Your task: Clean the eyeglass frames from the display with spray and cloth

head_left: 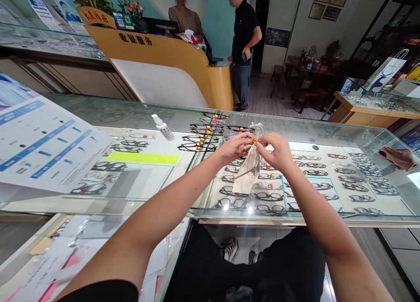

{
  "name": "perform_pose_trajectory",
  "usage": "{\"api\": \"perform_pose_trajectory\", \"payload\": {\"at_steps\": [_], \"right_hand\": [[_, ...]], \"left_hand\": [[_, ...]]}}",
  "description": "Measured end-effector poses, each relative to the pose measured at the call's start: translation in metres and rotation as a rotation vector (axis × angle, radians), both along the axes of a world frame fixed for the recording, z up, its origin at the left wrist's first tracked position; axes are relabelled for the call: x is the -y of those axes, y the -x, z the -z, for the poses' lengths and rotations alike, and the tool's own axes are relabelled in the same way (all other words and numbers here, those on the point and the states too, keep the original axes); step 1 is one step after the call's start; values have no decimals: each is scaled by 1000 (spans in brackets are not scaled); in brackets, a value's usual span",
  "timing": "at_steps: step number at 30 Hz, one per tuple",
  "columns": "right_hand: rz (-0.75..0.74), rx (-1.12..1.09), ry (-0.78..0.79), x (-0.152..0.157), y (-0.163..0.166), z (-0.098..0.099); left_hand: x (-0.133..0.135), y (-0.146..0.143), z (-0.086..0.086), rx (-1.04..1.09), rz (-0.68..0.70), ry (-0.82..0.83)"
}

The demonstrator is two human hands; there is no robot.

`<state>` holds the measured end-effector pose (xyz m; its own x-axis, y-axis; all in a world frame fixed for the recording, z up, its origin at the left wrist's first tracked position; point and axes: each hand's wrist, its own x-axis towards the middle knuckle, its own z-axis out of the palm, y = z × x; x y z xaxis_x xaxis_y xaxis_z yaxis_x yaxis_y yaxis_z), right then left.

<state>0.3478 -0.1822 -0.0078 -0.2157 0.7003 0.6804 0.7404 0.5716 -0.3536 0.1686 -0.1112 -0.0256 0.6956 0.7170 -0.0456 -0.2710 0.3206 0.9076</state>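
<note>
Over the glass counter, my left hand (234, 147) and my right hand (274, 150) meet with fingers pinched together. Between them is a pair of clear-framed eyeglasses (257, 128) with a small yellow-orange tag, partly hidden by the fingers. My left hand is closed on the eyeglasses. A cream cleaning cloth (246, 176) with a zigzag edge hangs down from the fingertips, and my right hand is closed on its upper end, against the eyeglasses. Left of the hands, several dark-framed glasses (198, 139) with orange tags lie in a row on the countertop.
A white spray bottle (163, 128) stands on the glass counter (183, 192), left of the glasses. A printed sheet (42, 140) rises at the left. Inside the case lie rows of glasses (356, 187). A brown cloth (397, 157) lies far right. Two people are near the wooden desk (183, 57).
</note>
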Motion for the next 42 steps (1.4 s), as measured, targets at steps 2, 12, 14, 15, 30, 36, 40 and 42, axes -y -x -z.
{"api": "perform_pose_trajectory", "payload": {"at_steps": [2, 12, 14, 15, 30, 36, 40, 42], "right_hand": [[1, 0, -1, 0, 0, 0], [5, -1, 8, 1, 0, -2], [2, -2, 8, 2, 0, -2], [-1, -2, 6, 2, 0, -2], [-7, -5, -5, 1, 2, 0], [-17, -10, -9, 2, 3, 0], [-24, -15, -25, 3, 3, 0], [-11, -12, -14, 3, 3, 0]], "left_hand": [[0, 0, 1, 8, 2, 0], [-1, 2, 0, 0, 33, 2], [-1, 2, 0, 3, 29, 3], [-1, 2, 0, 3, 27, 4], [2, -3, 2, 20, -94, 172], [2, -5, 1, 55, -83, 220], [2, -4, 1, 46, -89, 211], [2, -3, 1, 32, -76, 193]]}}
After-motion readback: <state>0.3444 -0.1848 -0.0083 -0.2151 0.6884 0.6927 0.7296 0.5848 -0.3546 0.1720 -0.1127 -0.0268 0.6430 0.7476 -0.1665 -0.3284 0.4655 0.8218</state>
